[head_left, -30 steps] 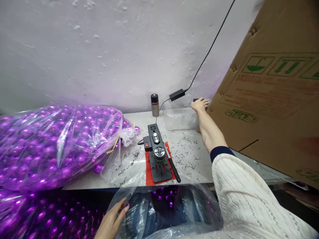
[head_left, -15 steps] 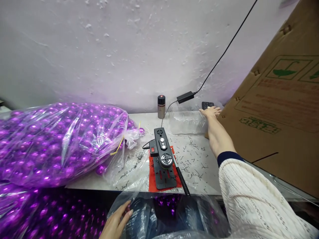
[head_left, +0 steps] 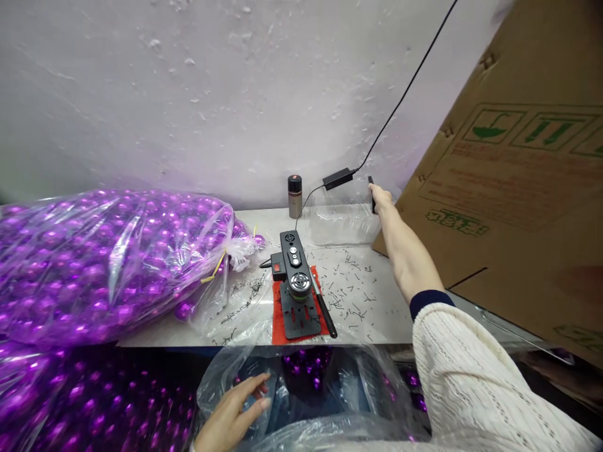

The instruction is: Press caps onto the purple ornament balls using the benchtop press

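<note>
My right hand reaches to the back of the table, closed on a thin black phone seen edge-on beside the clear plastic tray. In the foreground my left hand has its fingers apart and holds nothing. It is over an open clear plastic bag at the front edge of the table, with shiny purple balls inside. A black device with round grilles and buttons stands at mid-table on a red cloth, a black-handled lever at its right side.
A tied clear bag of purple balls fills the left side, with more below. A large cardboard box leans at the right. A bottle with a black cap and a black power adapter are near the wall. Dark scraps litter the table.
My right hand has taken hold of the phone and tilted it up from lying flat. My left hand has shifted right and spread its fingers. The view has turned slightly right.
</note>
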A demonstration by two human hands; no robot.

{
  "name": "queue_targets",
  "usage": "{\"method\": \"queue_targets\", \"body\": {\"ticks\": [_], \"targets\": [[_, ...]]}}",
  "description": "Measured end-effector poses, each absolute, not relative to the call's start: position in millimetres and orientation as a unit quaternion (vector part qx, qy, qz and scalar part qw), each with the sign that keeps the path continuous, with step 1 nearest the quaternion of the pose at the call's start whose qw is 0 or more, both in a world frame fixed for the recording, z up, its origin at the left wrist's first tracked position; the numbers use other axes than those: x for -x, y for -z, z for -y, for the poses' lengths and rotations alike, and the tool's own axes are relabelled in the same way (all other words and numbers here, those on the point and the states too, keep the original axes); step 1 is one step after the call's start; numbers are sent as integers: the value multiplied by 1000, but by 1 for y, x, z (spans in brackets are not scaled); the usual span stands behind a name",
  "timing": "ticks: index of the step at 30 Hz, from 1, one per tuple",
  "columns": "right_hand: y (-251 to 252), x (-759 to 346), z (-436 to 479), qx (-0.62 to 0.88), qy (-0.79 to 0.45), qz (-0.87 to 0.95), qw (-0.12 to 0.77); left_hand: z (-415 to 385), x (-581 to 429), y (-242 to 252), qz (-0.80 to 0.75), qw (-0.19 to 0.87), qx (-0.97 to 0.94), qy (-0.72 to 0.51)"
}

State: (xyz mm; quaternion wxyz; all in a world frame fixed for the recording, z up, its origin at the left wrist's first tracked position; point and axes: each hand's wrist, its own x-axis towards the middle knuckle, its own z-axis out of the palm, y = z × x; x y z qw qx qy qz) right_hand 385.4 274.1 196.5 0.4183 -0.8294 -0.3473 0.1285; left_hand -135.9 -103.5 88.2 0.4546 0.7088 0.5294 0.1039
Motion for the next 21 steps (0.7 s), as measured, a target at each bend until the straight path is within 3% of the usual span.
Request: {"method": "queue_targets", "body": {"ticks": [4, 9, 11, 15, 17, 21], "targets": [[-210, -374, -243, 760, -258, 356, 479, 101, 96, -107, -434, 511, -738, -75], [-191, -346, -142, 507, -474, 401, 598, 89, 17, -104, -275, 682, -670, -103], [-170, -333, -89, 425, -541, 366, 627, 78, -25, -99, -244, 746, -594, -178], [-125, -308, 12, 302, -665, 279, 623, 49, -110, -102, -316, 774, -372, -403], [-109, -295, 53, 263, -707, 237, 612, 34, -141, -109, -331, 785, -259, -455], [-96, -273, 105, 210, -750, 169, 604, 21, -172, -117, -224, 899, -225, -302]]}}
